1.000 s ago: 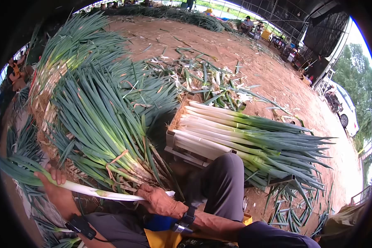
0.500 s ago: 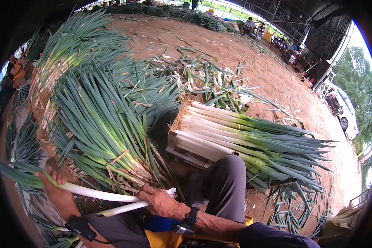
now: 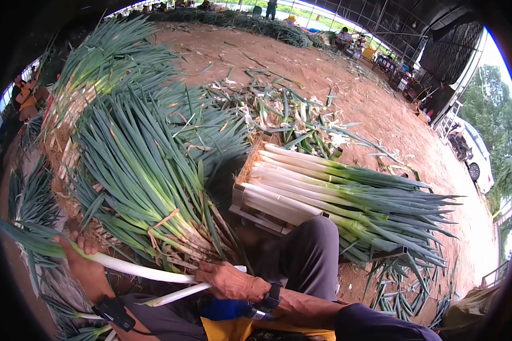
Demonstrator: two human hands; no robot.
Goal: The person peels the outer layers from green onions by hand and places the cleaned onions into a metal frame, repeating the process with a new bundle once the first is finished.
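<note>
Across my lap lies a long green onion (image 3: 142, 269), its white stalk to the right and green leaves to the left. Wrapped round it near the leaves is my left hand (image 3: 79, 258). My right hand (image 3: 227, 280) is closed at its white end, where a peeled strip (image 3: 179, 294) hangs down toward the lower left. Just beyond my hands rests a big pile of untrimmed green onions (image 3: 148, 170) with dirty stalks. Clean white-stalked onions (image 3: 301, 182) lie in rows on a low metal rack (image 3: 261, 220) beside my knee.
Leaf scraps and peelings (image 3: 290, 116) litter the dirt floor (image 3: 222, 54) beyond the rack. More green onions (image 3: 105, 62) are heaped at the upper left. Cut green leaves (image 3: 401, 295) lie below the rack. People sit in the far background, and a white car (image 3: 477, 153) stands at the right.
A strip has come away from the white stalk and now hangs lower left from my right hand. My right hand has shifted slightly right and down.
</note>
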